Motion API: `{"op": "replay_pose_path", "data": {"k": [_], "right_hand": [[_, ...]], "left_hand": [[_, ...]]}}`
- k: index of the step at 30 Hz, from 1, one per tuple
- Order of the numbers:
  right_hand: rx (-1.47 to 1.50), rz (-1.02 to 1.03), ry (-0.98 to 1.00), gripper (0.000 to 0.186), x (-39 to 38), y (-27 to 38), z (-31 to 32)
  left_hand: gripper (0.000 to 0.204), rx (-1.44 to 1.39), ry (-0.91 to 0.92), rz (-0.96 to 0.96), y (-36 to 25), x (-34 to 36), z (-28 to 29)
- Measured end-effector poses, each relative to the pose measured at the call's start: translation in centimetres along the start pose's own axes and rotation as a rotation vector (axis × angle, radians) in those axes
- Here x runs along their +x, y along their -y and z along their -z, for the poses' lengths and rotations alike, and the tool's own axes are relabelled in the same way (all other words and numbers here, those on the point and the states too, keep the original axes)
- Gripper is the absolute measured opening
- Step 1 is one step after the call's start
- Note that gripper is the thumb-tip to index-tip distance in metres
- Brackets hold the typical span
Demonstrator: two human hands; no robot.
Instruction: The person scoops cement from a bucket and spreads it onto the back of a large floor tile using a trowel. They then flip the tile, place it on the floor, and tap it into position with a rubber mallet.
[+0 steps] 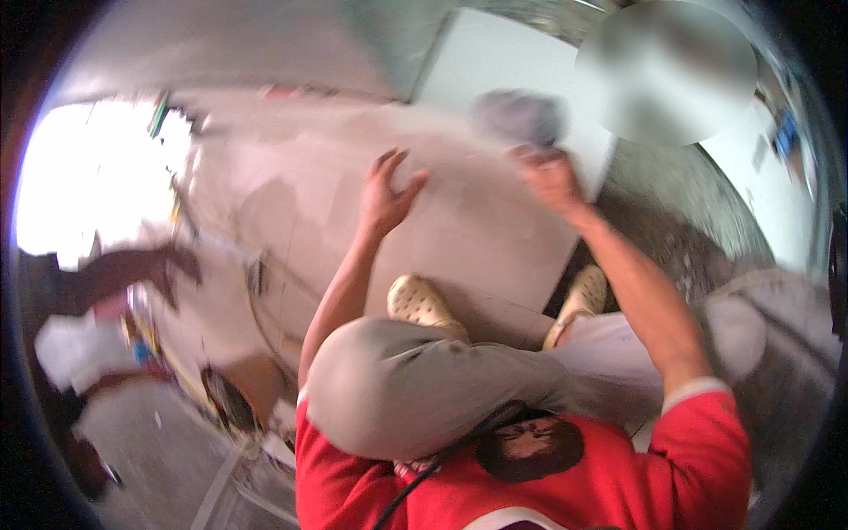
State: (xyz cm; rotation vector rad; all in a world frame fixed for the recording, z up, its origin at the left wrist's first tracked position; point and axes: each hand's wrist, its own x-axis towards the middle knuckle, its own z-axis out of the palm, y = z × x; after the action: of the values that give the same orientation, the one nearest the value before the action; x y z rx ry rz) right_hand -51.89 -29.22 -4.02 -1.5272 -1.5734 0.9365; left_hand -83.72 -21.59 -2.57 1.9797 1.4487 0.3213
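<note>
Head view: your left hand (386, 201) spreads wide; your right hand (552, 181) grips a grey bundle (519, 117). Likely soft, light; pinch its near edge.

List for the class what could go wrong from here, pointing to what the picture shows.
The grey thing at the right hand might slip; blur hides whether it is firmly gripped. The yellow clogs are close to edges of the pinkish board, so a misstep could scuff it. The dark cord across the red shirt could snag during a lean.
</note>
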Motion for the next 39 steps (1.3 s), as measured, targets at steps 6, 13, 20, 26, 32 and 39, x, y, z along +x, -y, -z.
{"op": "replay_pose_path", "data": {"k": [6,13,20,26,32,39], "right_hand": [[0.441,-0.483,-0.308,0.021,3.5,1.5,5.7],[0.430,-0.778,-0.405,0.038,0.6,0.7,2.8],[0.424,-0.369,-0.517,0.041,4.8,2.8,5.1],[0.132,-0.623,-0.162,0.042,-0.5,3.2,-2.2],[0.177,-0.345,-0.060,0.041,-1.6,5.8,-2.1],[-0.302,-0.132,0.142,0.044,-6.4,2.6,-4.7]], "left_hand": [[0.099,0.345,-0.242,-0.010,6.4,0.5,-5.3],[0.093,0.331,-0.335,0.103,6.5,-1.0,-6.6],[0.088,0.355,-0.343,0.137,6.2,-1.2,-6.3],[0.085,0.332,-0.303,0.171,6.0,-1.1,-5.9],[0.083,0.325,-0.473,0.141,6.2,-1.4,-6.8],[0.082,0.213,-0.627,0.349,12.4,-0.3,-3.4]]}}
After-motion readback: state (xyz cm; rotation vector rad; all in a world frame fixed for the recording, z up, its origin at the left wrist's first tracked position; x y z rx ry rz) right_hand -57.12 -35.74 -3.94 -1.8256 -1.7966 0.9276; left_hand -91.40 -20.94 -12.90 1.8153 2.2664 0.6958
